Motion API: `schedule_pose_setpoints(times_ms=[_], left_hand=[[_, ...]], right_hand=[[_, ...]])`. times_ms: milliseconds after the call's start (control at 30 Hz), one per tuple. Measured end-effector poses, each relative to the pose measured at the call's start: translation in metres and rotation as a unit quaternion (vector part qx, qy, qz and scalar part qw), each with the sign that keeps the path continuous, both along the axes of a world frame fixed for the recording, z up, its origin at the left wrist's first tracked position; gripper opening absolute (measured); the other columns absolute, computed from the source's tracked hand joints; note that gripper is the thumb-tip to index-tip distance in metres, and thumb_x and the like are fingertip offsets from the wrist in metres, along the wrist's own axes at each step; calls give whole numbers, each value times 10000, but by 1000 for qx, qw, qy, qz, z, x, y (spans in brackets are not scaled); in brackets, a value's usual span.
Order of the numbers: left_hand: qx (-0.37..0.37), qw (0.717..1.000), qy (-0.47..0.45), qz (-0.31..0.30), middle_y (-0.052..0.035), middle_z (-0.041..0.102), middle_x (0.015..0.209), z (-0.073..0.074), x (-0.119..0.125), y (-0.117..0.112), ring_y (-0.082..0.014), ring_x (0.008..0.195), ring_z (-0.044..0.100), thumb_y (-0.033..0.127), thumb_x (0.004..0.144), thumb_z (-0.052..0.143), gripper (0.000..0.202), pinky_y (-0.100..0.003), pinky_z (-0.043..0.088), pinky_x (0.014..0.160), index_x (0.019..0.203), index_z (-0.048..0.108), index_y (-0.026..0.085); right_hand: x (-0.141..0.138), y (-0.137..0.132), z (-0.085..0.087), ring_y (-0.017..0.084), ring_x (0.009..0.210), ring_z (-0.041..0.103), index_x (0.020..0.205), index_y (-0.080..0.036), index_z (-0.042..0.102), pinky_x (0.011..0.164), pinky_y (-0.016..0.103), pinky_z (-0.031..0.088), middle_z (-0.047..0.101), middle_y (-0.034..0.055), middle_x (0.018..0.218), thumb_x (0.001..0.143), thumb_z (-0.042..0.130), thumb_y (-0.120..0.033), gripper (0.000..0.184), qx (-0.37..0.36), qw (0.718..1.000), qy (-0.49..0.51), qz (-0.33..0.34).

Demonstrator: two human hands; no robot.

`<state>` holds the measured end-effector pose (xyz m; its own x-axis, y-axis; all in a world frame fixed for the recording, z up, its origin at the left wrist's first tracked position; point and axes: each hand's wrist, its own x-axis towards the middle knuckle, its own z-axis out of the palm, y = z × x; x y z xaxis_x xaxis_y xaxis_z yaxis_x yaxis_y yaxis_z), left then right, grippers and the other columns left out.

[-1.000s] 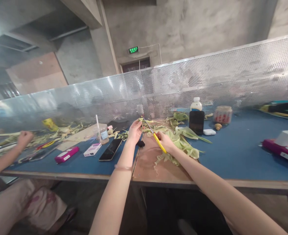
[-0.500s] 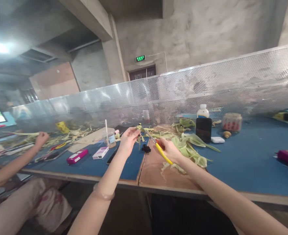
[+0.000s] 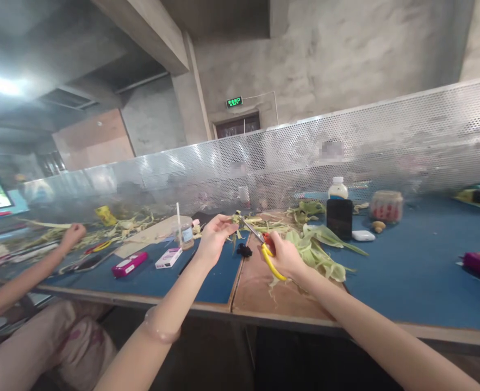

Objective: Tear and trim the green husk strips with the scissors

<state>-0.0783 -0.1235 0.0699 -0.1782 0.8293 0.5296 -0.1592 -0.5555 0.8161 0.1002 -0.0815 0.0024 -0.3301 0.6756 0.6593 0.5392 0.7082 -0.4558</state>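
Observation:
My left hand (image 3: 216, 237) pinches a small piece of green corn husk (image 3: 237, 218) above the table. Yellow-handled scissors (image 3: 269, 259) are in my right hand (image 3: 282, 254), with the metal blades pointing up and left toward that husk piece. Whether the blade tips touch it is too small to tell. Below the scissors lies a black scrunchie-like bundle (image 3: 244, 250). Pale green corn husks (image 3: 319, 247) are heaped just right of and behind my right hand, on a brown board (image 3: 260, 293).
A dark phone (image 3: 339, 218) stands upright before a white-capped bottle (image 3: 338, 188). A lidded jar (image 3: 386, 206) is farther right. To the left are a drink cup with a straw (image 3: 186, 234), a white box (image 3: 168, 258) and a magenta pack (image 3: 129, 264). A co-worker's hand (image 3: 74, 233) holds a husk strip.
The scissors' handles have spread apart and the blades have turned slightly. My left hand with the husk piece has shifted a little to the right.

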Motion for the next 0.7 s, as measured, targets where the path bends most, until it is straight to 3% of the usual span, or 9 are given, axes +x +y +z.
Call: schedule_pose_setpoints(times_ms=[200, 333, 467, 700], left_hand=[[11, 999, -3, -32, 13, 605, 687, 8, -8, -7, -95, 638, 555, 75, 504, 728, 254, -213, 429, 628, 697, 592, 167], [39, 999, -18, -33, 8, 606, 690, 4, -20, 0, -93, 613, 557, 116, 556, 709, 194, -217, 441, 614, 700, 593, 175], [18, 996, -60, -60, 24, 594, 666, -14, -28, 28, -80, 568, 550, 133, 569, 706, 233, -206, 439, 560, 764, 590, 185], [-55, 976, -176, -111, 15, 622, 736, -40, -19, 83, -81, 644, 586, 149, 594, 699, 240, -219, 458, 630, 784, 561, 195]], right_hand=[[-1, -1, -3, 193, 677, 605, 985, -200, 426, 565, 251, 374, 639, 49, 837, 732, 446, -438, 349, 36, 999, 4, -2], [-4, -4, -2, 203, 807, 598, 1029, -205, 411, 621, 260, 389, 626, 63, 952, 731, 453, -442, 382, 47, 998, -28, 15], [-7, 0, -2, 228, 932, 559, 1040, -196, 417, 651, 267, 387, 605, 94, 1012, 733, 452, -484, 423, 45, 997, -62, -4], [2, 26, -6, 244, 865, 576, 1025, -191, 421, 611, 282, 371, 599, 113, 1011, 768, 430, -487, 392, -18, 992, -34, -120]])
